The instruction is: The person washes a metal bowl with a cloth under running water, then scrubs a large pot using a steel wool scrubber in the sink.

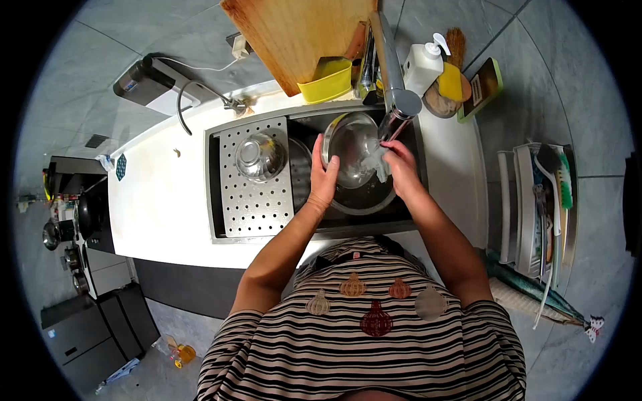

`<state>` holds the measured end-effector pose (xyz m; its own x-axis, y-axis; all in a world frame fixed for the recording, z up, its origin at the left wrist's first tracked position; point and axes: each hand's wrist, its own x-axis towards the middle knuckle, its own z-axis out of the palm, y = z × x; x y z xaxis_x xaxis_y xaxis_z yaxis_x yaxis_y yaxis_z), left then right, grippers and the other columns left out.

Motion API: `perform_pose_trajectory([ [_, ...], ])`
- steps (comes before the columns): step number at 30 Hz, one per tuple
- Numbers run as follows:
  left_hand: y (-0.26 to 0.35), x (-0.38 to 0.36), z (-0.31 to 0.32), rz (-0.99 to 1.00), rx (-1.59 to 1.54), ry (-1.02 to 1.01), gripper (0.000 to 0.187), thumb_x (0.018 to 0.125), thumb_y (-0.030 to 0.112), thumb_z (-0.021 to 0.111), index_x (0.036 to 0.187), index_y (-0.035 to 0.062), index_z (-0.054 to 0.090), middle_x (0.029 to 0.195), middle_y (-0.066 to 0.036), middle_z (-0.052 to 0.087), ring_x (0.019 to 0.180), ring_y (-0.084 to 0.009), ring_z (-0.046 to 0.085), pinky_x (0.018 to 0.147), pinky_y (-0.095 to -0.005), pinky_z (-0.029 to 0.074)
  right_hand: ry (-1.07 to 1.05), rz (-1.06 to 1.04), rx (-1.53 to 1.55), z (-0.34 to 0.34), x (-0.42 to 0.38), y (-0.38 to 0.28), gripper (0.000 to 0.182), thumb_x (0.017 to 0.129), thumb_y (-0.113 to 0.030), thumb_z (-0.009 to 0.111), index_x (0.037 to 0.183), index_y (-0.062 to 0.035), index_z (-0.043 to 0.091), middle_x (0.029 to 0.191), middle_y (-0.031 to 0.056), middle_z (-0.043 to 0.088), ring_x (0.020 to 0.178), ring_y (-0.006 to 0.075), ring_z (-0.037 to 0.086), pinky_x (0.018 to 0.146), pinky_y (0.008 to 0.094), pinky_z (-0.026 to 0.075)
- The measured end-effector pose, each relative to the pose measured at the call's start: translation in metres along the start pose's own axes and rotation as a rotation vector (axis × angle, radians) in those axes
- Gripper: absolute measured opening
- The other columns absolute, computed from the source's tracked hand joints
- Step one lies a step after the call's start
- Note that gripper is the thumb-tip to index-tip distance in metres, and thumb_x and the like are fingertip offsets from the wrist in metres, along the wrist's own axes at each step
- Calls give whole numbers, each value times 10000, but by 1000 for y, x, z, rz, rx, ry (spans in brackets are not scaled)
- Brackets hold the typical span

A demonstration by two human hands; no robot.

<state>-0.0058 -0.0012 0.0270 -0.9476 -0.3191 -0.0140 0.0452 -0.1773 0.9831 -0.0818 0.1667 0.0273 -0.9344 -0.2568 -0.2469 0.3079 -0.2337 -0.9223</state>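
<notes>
My left hand (325, 175) grips the near-left rim of a shiny metal bowl (344, 144), which is tilted inside the sink. A pale grey-white cloth (376, 162) is bunched in my right hand (401, 167), its fingers closed around it at the bowl's right side. The faucet (399, 110) reaches over the bowl's right edge. Beneath the bowl shows the curved rim of a larger round basin (364, 208). On the perforated metal drain tray (257, 212) to the left, a second metal bowl (259, 158) rests upside down.
Behind the sink stand a wooden cutting board (287, 40), a yellow holder (326, 83) and a white pump bottle (422, 70). A yellow sponge (454, 85) lies near the bottle. White countertop (160, 200) extends left; a rack with brushes (538, 207) hangs at right.
</notes>
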Motion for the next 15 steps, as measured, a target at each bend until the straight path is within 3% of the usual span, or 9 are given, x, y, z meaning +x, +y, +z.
perform_pose_trajectory([
  [3,-17,-5,0,-57,-155,-49,635,919,323,466,1411,61,162,1379,-122,302,1249,-214,308,1044,-312,239,10,-97,-243,-1,15,17,250,790,-11,529,1032,-54,575,849,21,555,790,123,530,726,241,424],
  [6,-20,-15,10,-203,-323,-79,667,924,447,414,1413,73,159,1388,-116,291,1261,-217,289,1050,-312,225,234,-503,-628,16,27,24,255,771,-30,580,1025,-51,580,915,96,597,789,208,569,707,307,458],
  [7,-20,-16,14,-290,-393,-80,686,920,495,390,1414,79,157,1390,-113,288,1262,-219,288,1050,-313,226,235,-504,-628,22,24,23,255,771,-30,580,1025,-51,580,915,96,597,789,208,569,707,307,458],
  [9,-47,-14,10,-287,-351,-55,655,918,492,402,1394,85,212,1358,-100,333,1243,-213,318,1041,-322,242,5,-331,-829,34,12,16,323,775,5,566,1091,-62,568,957,56,601,892,144,565,799,260,441],
  [11,-56,-12,3,-408,-527,-54,615,917,497,400,1359,87,278,1300,-83,395,1210,-199,355,1025,-328,268,-323,-364,-496,47,-8,15,307,755,-87,597,1060,-66,579,980,117,589,915,235,584,802,321,455],
  [13,-54,-7,-10,-411,-567,-44,584,925,473,396,1346,77,309,1258,-81,431,1175,-185,387,1010,-322,289,-487,-267,-618,47,-26,5,275,759,-101,586,1033,-72,579,1006,128,577,953,259,569,834,318,442],
  [15,-17,-4,-8,-37,-236,-57,614,924,467,400,1369,63,274,1292,-96,410,1188,-196,382,1016,-320,281,-664,-269,-737,35,-26,4,258,749,-95,593,1005,-64,579,998,126,569,959,279,556,820,346,449],
])
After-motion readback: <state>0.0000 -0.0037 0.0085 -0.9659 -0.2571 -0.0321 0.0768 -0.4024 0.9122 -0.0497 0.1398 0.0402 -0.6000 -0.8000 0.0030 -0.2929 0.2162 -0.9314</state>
